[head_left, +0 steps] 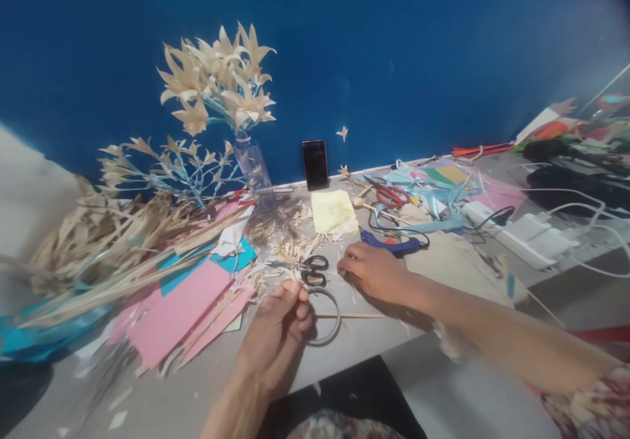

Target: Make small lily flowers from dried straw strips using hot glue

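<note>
My left hand (283,314) is closed in a pinch at the front middle of the table, its fingertips among pale scraps; what it holds is too small to make out. Right against its fingers is a thin grey ring (338,317), and I cannot tell whether the hand grips it. A thin wooden stick (361,315) lies beyond the ring. Black-handled scissors (315,271) rest just past my left fingertips. My right hand (369,267) is down on the table with fingers curled together, their tips partly hidden. Behind it lies a blue glue gun (398,245).
Pale dried-leaf flowers (221,84) stand in a clear vase (256,170) at the back left. A phone (315,165) leans on the blue wall. Pink paper (180,308) and dried strips are heaped left. Red-handled scissors (392,196) and a white power strip (512,235) lie right.
</note>
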`<state>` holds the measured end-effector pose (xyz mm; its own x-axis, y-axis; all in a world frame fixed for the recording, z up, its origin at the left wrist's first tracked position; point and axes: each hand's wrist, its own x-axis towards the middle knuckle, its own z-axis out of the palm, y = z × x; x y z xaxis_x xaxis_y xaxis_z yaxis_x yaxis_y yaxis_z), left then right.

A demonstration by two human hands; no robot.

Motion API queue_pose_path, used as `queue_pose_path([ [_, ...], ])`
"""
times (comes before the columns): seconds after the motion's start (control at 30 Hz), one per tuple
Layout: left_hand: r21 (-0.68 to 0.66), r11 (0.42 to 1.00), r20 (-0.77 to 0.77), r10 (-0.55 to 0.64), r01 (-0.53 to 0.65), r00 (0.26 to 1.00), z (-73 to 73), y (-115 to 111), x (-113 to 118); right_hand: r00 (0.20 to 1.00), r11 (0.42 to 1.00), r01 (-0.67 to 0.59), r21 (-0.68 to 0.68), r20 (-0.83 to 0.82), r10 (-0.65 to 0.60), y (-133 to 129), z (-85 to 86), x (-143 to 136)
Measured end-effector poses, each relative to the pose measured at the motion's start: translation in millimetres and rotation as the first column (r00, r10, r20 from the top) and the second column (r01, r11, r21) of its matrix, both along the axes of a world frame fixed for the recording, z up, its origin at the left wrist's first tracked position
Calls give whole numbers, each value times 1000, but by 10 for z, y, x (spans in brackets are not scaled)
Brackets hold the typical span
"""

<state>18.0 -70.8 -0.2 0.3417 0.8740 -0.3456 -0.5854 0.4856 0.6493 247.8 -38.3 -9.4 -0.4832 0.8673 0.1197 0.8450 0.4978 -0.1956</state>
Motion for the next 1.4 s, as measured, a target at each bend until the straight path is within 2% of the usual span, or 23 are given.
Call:
queue_pose_path([
  [0.1, -2, 1000, 6, 25, -25, 1000, -4, -11, -18, 1000, 1000, 0, -1, -21, 0, 17, 3, -16],
  [0.23, 17, 999, -29, 31, -30, 999, 7, 15, 8, 952, 989, 49, -141, -293, -89, -25, 73, -27],
  [0.3, 37, 999, -51, 41, -39, 998, 10, 39, 28, 921, 980, 68, -188, -365, -134, -57, 99, -29],
  [0.43, 31, 999, -38, 17, -16, 999, 5, 72, 50, 974, 998, 32, -60, -222, -44, -84, 74, -56],
  [0.53, 29, 999, -40, 30, -29, 999, -4, 70, 45, 991, 999, -11, -43, -131, 6, -46, 30, -93],
  [0.57, 31, 999, -45, 40, -39, 998, -8, 68, 40, 989, 999, -8, -54, -149, 0, -28, 23, -102],
  [0.63, 38, 998, -53, 50, -48, 997, -13, 62, 30, 954, 992, 22, -125, -293, -58, 1, 29, -111],
  [0.67, 42, 998, -58, 48, -46, 997, -13, 61, 28, 905, 976, 36, -213, -408, -122, 8, 44, -109],
  [0.7, 43, 998, -64, 43, -40, 997, -10, 60, 29, 822, 940, 24, -340, -529, -212, 9, 64, -105],
  [0.73, 43, 999, -73, 36, -32, 997, -4, 59, 34, 708, 876, -30, -482, -629, -322, 2, 89, -98],
  [0.8, 38, 999, -95, 25, -22, 995, 17, 55, 59, 454, 685, -245, -686, -705, -544, -26, 146, -87],
  [0.83, 35, 999, -102, 21, -18, 995, 30, 51, 79, 349, 596, -357, -719, -695, -629, -45, 174, -85],
  [0.87, 35, 999, -107, 13, -9, 994, 43, 44, 102, 267, 532, -445, -720, -674, -689, -64, 199, -88],
  [0.9, 37, 999, -108, -2, 6, 994, 55, 35, 126, 209, 490, -504, -711, -651, -730, -81, 221, -94],
  [0.97, 59, 998, -106, -29, 36, 994, 70, 11, 175, 143, 452, -548, -704, -611, -779, -105, 247, -115],
  [1.13, 157, 986, -162, -37, 63, 986, 37, -34, 274, 99, 431, -540, -723, -564, -820, -124, 232, -185],
  [1.23, 148, 988, -172, -25, 51, 985, 1, -35, 308, 107, 441, -531, -723, -573, -812, -132, 223, -189],
  [1.3, 128, 991, -138, -24, 41, 990, -19, -31, 314, 125, 493, -489, -719, -618, -776, -133, 234, -155],
  [1.4, 116, 993, -77, -22, 31, 997, -40, -30, 298, 147, 612, -364, -702, -693, -706, -124, 264, -63],
])
